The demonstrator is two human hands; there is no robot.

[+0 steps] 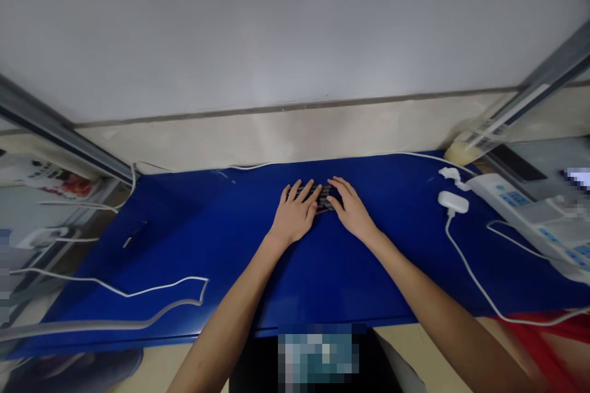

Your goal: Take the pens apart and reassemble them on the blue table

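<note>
My left hand [295, 212] and my right hand [353, 212] lie close together near the middle of a blue tabletop [198, 239]. Between them is a small dark ribbed object [320, 195] with a hint of red along its near edge. The fingers of both hands spread over it and touch it from either side. Much of the object is hidden by my fingers, so I cannot tell exactly what it is, or whether either hand grips it.
A white cable [465, 273] runs from a white plug [453, 201] toward the near edge. Another white cable [124, 293] loops across the left. A white device with blue buttons [520, 209] stands at the right. A pale wall rises behind the table.
</note>
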